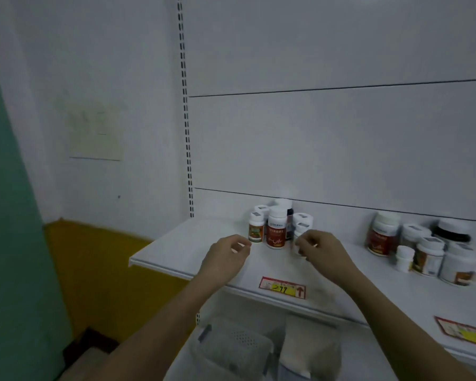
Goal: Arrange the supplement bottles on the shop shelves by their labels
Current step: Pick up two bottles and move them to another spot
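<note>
A group of supplement bottles stands at the back of the white shelf [176,243]: a small bottle with an orange label [256,230], a taller red-labelled bottle [276,229] and several white-capped ones behind. My left hand [227,255] hovers in front of them, fingers loosely curled, holding nothing. My right hand [320,250] has its fingers closed around a small white bottle [299,232] at the right of the group; that bottle is blurred and half hidden. A second group of bottles [427,255] stands farther right.
A red and yellow price tag [282,287] hangs on the shelf's front edge, and another tag [465,332] further right. Below the shelf sit a white perforated basket [231,350] and a pale bag [311,347]. A slotted upright [187,133] marks the shelf unit's left side.
</note>
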### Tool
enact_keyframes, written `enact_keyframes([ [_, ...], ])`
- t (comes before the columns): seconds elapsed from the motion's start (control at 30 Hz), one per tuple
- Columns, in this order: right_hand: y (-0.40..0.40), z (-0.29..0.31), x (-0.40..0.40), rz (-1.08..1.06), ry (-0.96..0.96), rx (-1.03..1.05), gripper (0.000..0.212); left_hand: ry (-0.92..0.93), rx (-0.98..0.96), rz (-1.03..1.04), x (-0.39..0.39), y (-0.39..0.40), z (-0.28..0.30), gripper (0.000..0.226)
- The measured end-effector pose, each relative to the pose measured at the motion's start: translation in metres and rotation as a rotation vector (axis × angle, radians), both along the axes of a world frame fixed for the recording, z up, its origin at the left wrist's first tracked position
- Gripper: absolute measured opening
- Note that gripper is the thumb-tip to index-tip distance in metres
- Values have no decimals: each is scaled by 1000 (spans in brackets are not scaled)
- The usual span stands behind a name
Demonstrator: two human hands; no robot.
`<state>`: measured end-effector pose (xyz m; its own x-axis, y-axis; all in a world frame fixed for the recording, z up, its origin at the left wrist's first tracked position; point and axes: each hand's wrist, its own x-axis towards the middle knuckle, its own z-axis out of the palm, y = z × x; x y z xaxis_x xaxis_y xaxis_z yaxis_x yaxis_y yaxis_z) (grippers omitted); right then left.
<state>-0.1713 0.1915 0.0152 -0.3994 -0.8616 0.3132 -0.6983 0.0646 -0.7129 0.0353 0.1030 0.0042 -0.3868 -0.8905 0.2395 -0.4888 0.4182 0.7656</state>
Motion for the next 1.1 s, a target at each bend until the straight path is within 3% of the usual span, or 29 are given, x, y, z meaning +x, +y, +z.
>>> enact_keyframes([
  [0.3, -45, 0, -43, -232, -130, -315, 15, 284, -23, -25, -48, -79, 1, 25],
  [0.6, -56, -17, -50, -76, -155, -244, 31, 327, 103, -222, -74, -129, -16, 38],
  [0.9, -58, -18, -46, -180, -79, -168, 18, 322, 177, -358, -63, -135, -17, 39],
  [1.1, -51, -23, -49, -92, -192, -158, 22, 304, 209, -463, -60, -131, -19, 33],
])
